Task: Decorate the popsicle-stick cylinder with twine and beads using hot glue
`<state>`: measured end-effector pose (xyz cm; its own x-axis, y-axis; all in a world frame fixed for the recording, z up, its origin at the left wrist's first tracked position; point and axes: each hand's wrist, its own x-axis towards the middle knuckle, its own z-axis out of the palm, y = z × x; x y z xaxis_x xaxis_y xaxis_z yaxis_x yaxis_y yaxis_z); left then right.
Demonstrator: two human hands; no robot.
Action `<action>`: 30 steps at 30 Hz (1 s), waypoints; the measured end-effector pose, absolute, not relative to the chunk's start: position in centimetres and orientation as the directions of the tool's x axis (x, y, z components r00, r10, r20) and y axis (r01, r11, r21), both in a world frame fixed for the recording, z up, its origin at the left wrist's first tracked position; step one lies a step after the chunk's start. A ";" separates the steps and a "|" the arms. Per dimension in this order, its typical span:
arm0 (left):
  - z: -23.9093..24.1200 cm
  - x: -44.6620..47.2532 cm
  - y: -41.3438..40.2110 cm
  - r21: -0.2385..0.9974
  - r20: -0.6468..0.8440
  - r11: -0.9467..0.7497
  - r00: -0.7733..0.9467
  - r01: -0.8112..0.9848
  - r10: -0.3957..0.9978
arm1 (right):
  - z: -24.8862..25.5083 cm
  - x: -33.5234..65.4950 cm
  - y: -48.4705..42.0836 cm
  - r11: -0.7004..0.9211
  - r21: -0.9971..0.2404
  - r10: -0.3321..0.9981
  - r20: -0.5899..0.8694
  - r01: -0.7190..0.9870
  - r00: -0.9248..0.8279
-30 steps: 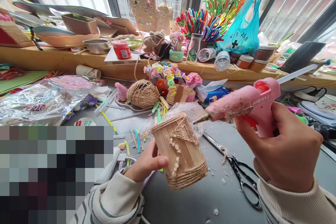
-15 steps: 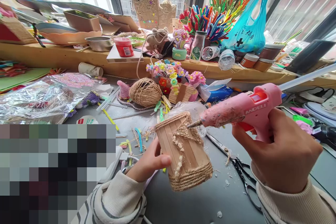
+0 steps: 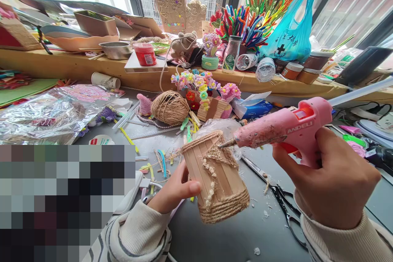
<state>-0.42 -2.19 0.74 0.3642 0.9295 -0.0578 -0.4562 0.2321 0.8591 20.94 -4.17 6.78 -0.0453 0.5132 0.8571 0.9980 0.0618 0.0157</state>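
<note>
My left hand [image 3: 178, 190] grips a small container [image 3: 196, 168] faced with flat wooden sticks, its thumb on the near side and its other fingers hidden behind. Twine is wound round the container's base and upper rim, and knotted cord trim runs down its face. In my right hand [image 3: 340, 176] is a pink glue gun [image 3: 285, 127], with a finger at its trigger and a clear glue stick [image 3: 362, 92] sticking out of the back. The nozzle is at the container's upper face, by the cord; I cannot tell whether it touches.
Black-handled scissors [image 3: 281, 198] lie on the grey table under my right hand. Behind the container sit a ball of twine [image 3: 170, 107], crocheted flowers [image 3: 199, 84] and a blue tissue pack [image 3: 253, 106]. A glass bottle [image 3: 231, 55] and a blue plastic bag [image 3: 291, 32] stand on the ledge.
Almost nothing differs. My right hand and the glue gun have shifted very slightly right, and the container has moved by a hair.
</note>
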 end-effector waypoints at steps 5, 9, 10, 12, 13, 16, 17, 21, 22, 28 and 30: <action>0.7 -0.5 -2.1 0.859 -0.046 0.227 0.371 -0.459 0.927 | 6.8 21.1 -4.2 0.068 0.034 0.497 0.865 0.997 -0.063; 0.7 -0.7 -2.2 0.870 -0.083 0.250 0.374 -0.425 0.924 | 7.0 21.1 -4.3 0.077 0.037 0.501 0.863 0.996 -0.071; 0.7 -0.7 -2.2 0.871 -0.083 0.248 0.371 -0.423 0.925 | 7.0 21.0 -4.3 0.078 0.039 0.501 0.862 0.996 -0.073; 0.7 -0.8 -2.2 0.873 -0.074 0.238 0.367 -0.426 0.927 | 7.0 21.0 -4.3 0.075 0.035 0.508 0.859 0.997 -0.069; 0.6 -0.8 -2.1 0.873 -0.069 0.235 0.369 -0.427 0.927 | 7.0 21.0 -4.3 0.075 0.034 0.510 0.857 0.997 -0.067; 0.5 -0.8 -2.0 0.871 -0.045 0.224 0.382 -0.438 0.923 | 7.0 20.8 -4.3 0.065 0.022 0.514 0.856 0.998 -0.052; 0.4 -0.8 -2.0 0.868 -0.033 0.218 0.386 -0.446 0.922 | 7.0 20.8 -4.3 0.061 0.021 0.518 0.854 0.998 -0.050; 0.1 -0.8 -1.8 0.862 0.002 0.215 0.428 -0.459 0.904 | 7.0 20.8 -4.2 0.048 0.024 0.522 0.852 0.999 -0.046; 0.1 -0.8 -1.8 0.863 0.001 0.220 0.438 -0.454 0.899 | 7.0 20.8 -4.1 0.052 0.032 0.505 0.861 0.998 -0.054; 0.0 -1.0 -1.7 0.880 -0.017 0.228 0.452 -0.417 0.892 | 7.1 20.9 -4.0 0.065 0.064 0.435 0.896 0.996 -0.086; -0.1 -1.1 -1.7 0.881 -0.005 0.223 0.465 -0.416 0.885 | 7.1 20.8 -4.0 0.065 0.064 0.441 0.894 0.996 -0.086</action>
<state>-1.12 -1.70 -0.08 0.4651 0.8853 -0.0048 -0.4161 0.2234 0.8815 20.85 -4.02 7.08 -0.0858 0.4405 0.8936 0.9959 0.0645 0.0638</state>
